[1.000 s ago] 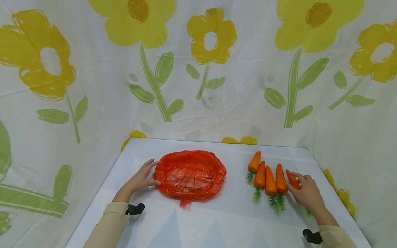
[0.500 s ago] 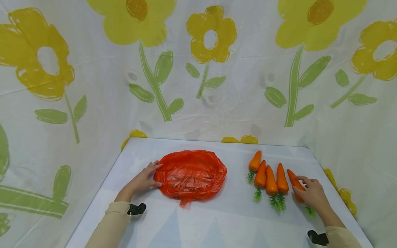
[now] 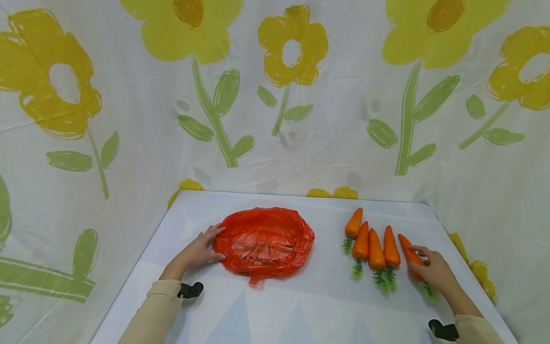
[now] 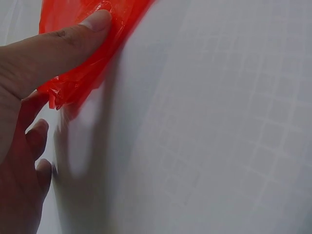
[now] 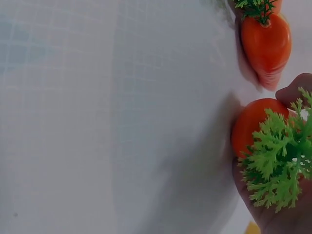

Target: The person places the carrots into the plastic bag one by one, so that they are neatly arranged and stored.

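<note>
We see the left hand (image 3: pixel 195 252) press flat, fingers straight, on the orange plastic bag's (image 3: pixel 264 241) left edge on the counter (image 3: pixel 301 306), while the right hand (image 3: pixel 436 272) grasps the rightmost toy carrot (image 3: pixel 407 252), beside four others.

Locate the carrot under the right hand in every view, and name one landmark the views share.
Head: carrot, rightmost of the row, lower right, under the right hand.
Left wrist: not in it.
Right wrist: carrot at right edge, green top toward the camera.
Shared landmark: the white table.
</note>
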`<state>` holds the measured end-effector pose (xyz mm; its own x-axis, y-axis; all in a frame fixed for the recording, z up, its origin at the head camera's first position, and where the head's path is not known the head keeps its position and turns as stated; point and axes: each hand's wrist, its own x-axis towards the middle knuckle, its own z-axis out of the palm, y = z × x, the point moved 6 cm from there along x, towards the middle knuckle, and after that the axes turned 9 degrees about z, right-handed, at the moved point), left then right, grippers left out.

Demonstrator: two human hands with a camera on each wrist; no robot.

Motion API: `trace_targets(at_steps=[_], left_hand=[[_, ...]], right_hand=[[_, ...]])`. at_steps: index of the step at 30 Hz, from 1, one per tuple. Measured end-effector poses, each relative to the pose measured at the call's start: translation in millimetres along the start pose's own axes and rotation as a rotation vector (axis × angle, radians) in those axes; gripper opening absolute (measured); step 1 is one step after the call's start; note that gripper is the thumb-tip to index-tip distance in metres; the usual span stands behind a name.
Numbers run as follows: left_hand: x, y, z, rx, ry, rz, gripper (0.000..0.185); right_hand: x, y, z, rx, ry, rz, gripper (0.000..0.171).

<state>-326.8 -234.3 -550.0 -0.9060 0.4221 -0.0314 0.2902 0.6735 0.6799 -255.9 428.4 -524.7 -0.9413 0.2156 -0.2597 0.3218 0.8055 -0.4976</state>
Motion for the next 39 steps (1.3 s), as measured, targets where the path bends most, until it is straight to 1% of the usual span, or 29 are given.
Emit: trace_targets(at_steps=[3, 10, 13, 19, 22, 31, 39], left_hand=[[0.0, 0.7, 0.2, -0.001, 0.0, -0.001, 0.094], [0.6, 4.8, 0.8, 0.004, -0.012, 0.032, 0.093], [1.8, 7.2, 1.2, 0.005, -0.016, 0.041, 0.092], [4.0, 8.2, 4.2, 0.011, -0.026, 0.022, 0.092], [4.0, 7.1, 6.1, 0.02, -0.031, 0.014, 0.092], [1.3, 4.0, 8.4, 0.0, -0.034, -0.043, 0.093], [-0.3, 3.6, 10.5, -0.026, -0.027, -0.051, 0.095]], right_hand=[[0, 1, 0, 0.001, -0.006, -0.002, 0.066], [-2, -1, 0, -0.003, -0.012, -0.029, 0.063], [-2, -1, 0, 0.005, -0.027, -0.03, 0.065], [-3, 2, 2, 0.034, -0.059, -0.003, 0.07], [-4, 2, 1, 0.041, -0.057, 0.001, 0.071], [-7, 3, 2, 0.051, -0.042, 0.005, 0.072], [-6, 3, 3, 0.045, -0.049, 0.008, 0.073]])
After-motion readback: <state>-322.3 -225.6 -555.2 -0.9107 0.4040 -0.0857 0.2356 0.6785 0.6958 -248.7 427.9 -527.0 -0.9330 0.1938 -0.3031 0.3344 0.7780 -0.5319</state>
